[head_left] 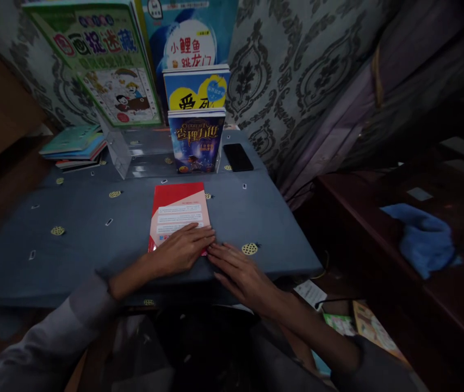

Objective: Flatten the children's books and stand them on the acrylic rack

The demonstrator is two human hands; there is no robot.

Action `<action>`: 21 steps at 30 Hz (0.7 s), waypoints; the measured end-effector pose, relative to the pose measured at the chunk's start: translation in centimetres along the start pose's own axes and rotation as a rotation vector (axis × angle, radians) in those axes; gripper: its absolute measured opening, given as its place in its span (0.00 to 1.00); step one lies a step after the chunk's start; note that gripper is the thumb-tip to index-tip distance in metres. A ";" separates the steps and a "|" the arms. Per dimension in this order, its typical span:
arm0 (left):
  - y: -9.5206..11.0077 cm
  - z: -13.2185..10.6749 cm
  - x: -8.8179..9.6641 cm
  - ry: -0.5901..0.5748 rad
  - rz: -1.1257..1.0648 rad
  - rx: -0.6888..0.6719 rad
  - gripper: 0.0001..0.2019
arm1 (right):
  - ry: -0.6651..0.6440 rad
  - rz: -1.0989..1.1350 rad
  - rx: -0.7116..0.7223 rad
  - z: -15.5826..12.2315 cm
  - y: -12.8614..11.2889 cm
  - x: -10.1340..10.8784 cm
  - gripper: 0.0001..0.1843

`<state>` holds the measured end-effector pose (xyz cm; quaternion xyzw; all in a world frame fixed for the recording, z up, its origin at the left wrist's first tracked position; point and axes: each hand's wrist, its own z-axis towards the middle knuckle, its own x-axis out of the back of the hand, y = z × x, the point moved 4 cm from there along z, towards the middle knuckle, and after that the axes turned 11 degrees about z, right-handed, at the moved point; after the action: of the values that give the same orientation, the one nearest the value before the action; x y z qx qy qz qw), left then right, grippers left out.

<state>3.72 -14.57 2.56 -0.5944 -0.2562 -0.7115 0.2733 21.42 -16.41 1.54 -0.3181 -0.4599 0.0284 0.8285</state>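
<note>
A red and pink book (pixel 178 198) lies flat on the cloth-covered table near its front edge, its printed text upside down to me. Across the book's lower part rests my left hand (pixel 183 247), fingers stretched out and covering some of the text. My right hand (pixel 243 272) lies at the book's near right corner, fingers extended and close together, tips meeting those of the left hand. Neither hand grips anything that I can see. Part of the book's near edge is hidden beneath the hands.
Behind the book, a clear acrylic stand (pixel 119 152) holds several upright books, with a dark blue book (pixel 197 141) in front. A black phone (pixel 237 157) lies right of it. Stacked books (pixel 74 141) sit at the back left. A blue cloth (pixel 425 239) lies on a dark red surface at right.
</note>
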 end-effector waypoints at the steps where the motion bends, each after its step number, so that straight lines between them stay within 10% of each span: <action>1: 0.3 -0.2 0.0 0.001 -0.004 0.006 0.24 | 0.001 -0.001 0.004 -0.2 -0.2 0.0 0.21; 21: 5.5 -4.1 -1.8 0.162 0.216 0.204 0.22 | 0.022 -0.007 0.069 -1.1 -0.6 -0.2 0.20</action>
<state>4.88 -21.20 0.34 -0.5285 -0.2389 -0.6939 0.4267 22.05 -17.49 1.29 -0.2880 -0.4507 0.0381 0.8441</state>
